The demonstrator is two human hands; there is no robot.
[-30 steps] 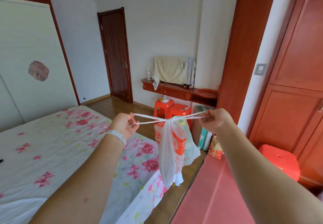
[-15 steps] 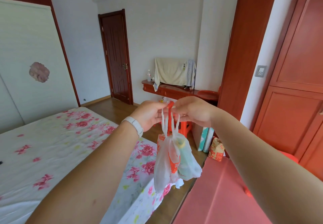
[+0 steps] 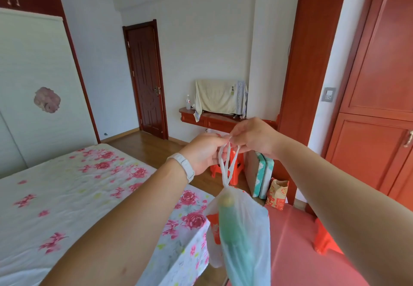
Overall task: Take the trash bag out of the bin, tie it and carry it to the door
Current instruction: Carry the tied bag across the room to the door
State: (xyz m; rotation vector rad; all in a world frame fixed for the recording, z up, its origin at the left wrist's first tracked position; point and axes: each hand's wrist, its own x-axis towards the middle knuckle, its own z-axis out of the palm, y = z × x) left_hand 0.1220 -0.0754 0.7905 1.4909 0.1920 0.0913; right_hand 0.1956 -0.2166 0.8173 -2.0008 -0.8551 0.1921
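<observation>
A: How is the trash bag (image 3: 241,230) seen?
B: Thin, translucent white plastic, hung at 5 o'clock; its twisted handles are pinched by left hand (image 3: 202,154) and right hand (image 3: 253,137)

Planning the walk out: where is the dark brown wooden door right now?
In the head view the dark brown wooden door stands shut in the far wall, left of centre, beyond the floral-sheeted bed and left of the red wall shelf.

Both arms stretched forward, converging toward twelve o'clock. Left hand (image 3: 204,152) at eleven, white band on wrist, fingers curled closed. Right hand (image 3: 253,137) at one, fingertips pinched tight, knuckles up, nearly touching the left.
</observation>
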